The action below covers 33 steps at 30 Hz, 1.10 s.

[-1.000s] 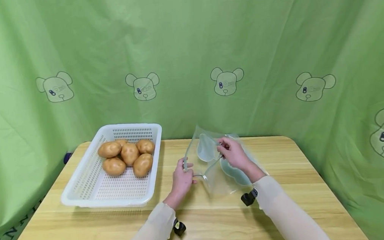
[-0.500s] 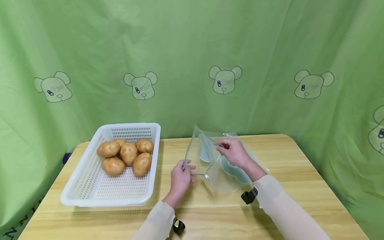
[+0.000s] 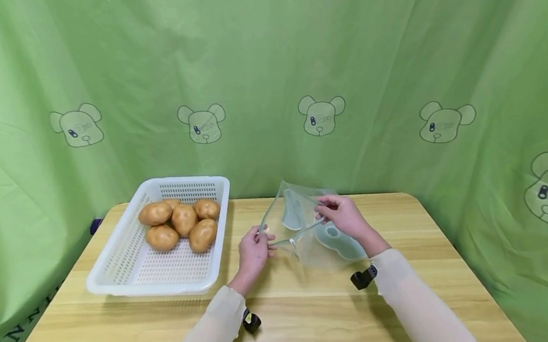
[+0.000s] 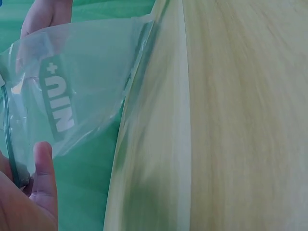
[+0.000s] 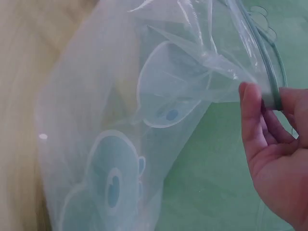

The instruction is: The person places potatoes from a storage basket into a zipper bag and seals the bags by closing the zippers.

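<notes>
A clear zip bag (image 3: 303,228) with pale blue-green printed shapes is spread between both hands in the head view, its mouth parted. My left hand (image 3: 254,246) pinches the green-edged mouth on its left side. On the opposite side, my right hand (image 3: 344,216) pinches the edge between thumb and fingers. A small white slider (image 3: 292,241) sits on the zip at the near side. White lettering shows on the bag (image 4: 57,96) in the left wrist view. The right wrist view shows thumb and fingertips (image 5: 250,96) on the green zip strip.
Left of the bag, a white perforated plastic basket (image 3: 154,287) stands on the wooden table (image 3: 297,321) with several brown potatoes (image 3: 184,219) inside. A green curtain (image 3: 253,48) with printed bear heads hangs right behind the table and along its sides.
My right hand has shifted slightly right and regripped the bag's edge with fingers more extended. My left hand has moved a little left, drawing the mouth wider. Basket and potatoes are unmoved.
</notes>
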Tool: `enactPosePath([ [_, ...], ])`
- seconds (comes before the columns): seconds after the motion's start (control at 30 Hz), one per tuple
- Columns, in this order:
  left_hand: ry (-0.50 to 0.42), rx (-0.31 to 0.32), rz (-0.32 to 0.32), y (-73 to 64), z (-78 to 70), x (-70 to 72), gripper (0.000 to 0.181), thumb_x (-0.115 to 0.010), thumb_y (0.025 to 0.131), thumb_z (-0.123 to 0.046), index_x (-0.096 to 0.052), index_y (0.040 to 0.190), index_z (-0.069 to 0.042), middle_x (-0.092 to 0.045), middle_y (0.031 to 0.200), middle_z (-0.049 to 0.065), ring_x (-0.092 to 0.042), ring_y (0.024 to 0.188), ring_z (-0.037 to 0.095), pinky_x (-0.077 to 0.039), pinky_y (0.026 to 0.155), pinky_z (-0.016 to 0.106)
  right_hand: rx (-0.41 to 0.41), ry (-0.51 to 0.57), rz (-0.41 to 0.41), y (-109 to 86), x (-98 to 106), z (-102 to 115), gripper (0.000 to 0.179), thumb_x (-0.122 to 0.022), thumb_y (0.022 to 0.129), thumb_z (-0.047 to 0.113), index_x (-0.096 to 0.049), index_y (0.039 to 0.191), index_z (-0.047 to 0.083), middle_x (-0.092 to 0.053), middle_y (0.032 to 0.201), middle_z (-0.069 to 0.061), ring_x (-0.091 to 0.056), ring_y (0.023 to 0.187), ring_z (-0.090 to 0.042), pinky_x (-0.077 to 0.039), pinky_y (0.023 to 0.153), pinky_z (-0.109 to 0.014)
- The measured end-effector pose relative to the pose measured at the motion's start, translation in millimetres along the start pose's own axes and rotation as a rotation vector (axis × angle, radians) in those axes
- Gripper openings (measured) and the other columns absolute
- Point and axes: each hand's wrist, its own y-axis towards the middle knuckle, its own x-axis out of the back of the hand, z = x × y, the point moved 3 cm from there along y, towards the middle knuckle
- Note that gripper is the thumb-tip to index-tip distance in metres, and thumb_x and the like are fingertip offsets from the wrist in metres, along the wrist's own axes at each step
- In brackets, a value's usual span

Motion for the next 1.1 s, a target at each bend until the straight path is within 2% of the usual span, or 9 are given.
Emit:
enactPosePath([
  [0.17, -0.021, -0.024, -0.009, -0.1, -0.9, 1.3, 0.025, -0.045, 0.094, 0.0, -0.059, 0.115, 0.005, -0.067, 0.093, 0.024, -0.067, 0.063, 0.02, -0.057, 0.059, 0.038, -0.042, 0.131, -0.007, 0.9, 8.8, -4.5, 0.028, -0.058, 0.092, 0.001, -0.058, 0.118, -0.011, -0.061, 0.098, -0.031, -0.063, 0.072, -0.012, -0.056, 0.066, -0.028],
  [0.33, -0.044, -0.024, -0.023, 0.1, -1.4, 2.7, 0.024, -0.045, 0.095, 0.001, -0.06, 0.113, 0.006, -0.067, 0.089, 0.022, -0.067, 0.064, 0.024, -0.057, 0.062, 0.037, -0.066, 0.131, -0.031, -1.2, 15.9, -6.3, 0.028, -0.057, 0.093, 0.002, -0.059, 0.118, -0.01, -0.061, 0.097, -0.028, -0.06, 0.068, -0.01, -0.055, 0.063, -0.027],
  [0.57, -0.028, -0.02, -0.033, 0.2, -0.8, 4.7, 0.023, -0.047, 0.097, -0.003, -0.063, 0.109, 0.006, -0.067, 0.081, 0.015, -0.065, 0.059, 0.02, -0.057, 0.06, 0.035, -0.086, 0.112, -0.065, -4.3, 25.2, -10.4, 0.029, -0.056, 0.094, 0.007, -0.059, 0.118, -0.009, -0.061, 0.094, -0.024, -0.058, 0.064, -0.011, -0.054, 0.06, -0.025],
  [0.73, -0.026, -0.021, -0.039, 1.7, -1.2, 6.4, 0.024, -0.048, 0.097, -0.006, -0.064, 0.11, 0.005, -0.066, 0.079, 0.012, -0.065, 0.058, 0.019, -0.057, 0.057, 0.033, -0.092, 0.122, -0.082, -6.2, 29.5, -11.4, 0.031, -0.057, 0.094, 0.008, -0.058, 0.119, -0.011, -0.063, 0.088, -0.013, -0.058, 0.063, -0.01, -0.054, 0.059, -0.023],
  [0.9, -0.049, -0.025, -0.05, 2.7, -2.8, 7.6, 0.024, -0.047, 0.096, -0.005, -0.065, 0.109, 0.006, -0.066, 0.079, 0.013, -0.064, 0.055, 0.016, -0.056, 0.053, 0.029, -0.089, 0.172, -0.11, -7.3, 32.9, -10.5, 0.031, -0.057, 0.094, 0.007, -0.057, 0.118, -0.013, -0.065, 0.084, -0.003, -0.058, 0.062, -0.008, -0.052, 0.057, -0.021],
  [1.1, -0.101, -0.005, -0.061, 3.2, -2.5, 7.0, 0.025, -0.046, 0.095, -0.002, -0.064, 0.108, 0.009, -0.066, 0.076, 0.017, -0.062, 0.053, 0.013, -0.055, 0.052, 0.026, -0.092, 0.219, -0.119, -9.2, 37.0, -8.9, 0.033, -0.056, 0.094, 0.005, -0.055, 0.12, -0.015, -0.066, 0.084, -0.005, -0.057, 0.061, -0.007, -0.052, 0.056, -0.019],
])
